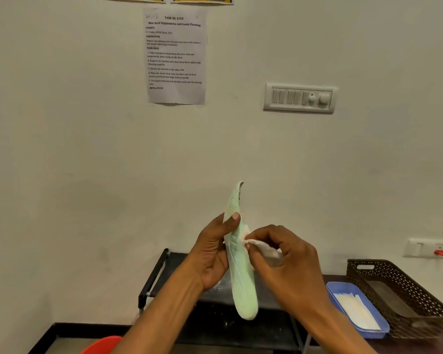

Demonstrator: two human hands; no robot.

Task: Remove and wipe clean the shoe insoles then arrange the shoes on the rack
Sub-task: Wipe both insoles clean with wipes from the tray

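A pale green shoe insole (242,284) stands almost upright in front of the wall, its edge turned toward me. My left hand (212,254) grips it near the middle, thumb on the near face. My right hand (284,259) pinches a crumpled white wipe (262,249) and presses it against the insole's right side. Below my hands stands the black shoe rack (154,279); no shoes are in view.
A blue tray (338,293) with white wipes sits to the right, beside a dark brown perforated basket (404,284). A switch panel (299,98) and a printed task sheet (175,56) are on the wall. A red object (101,344) shows at the bottom left.
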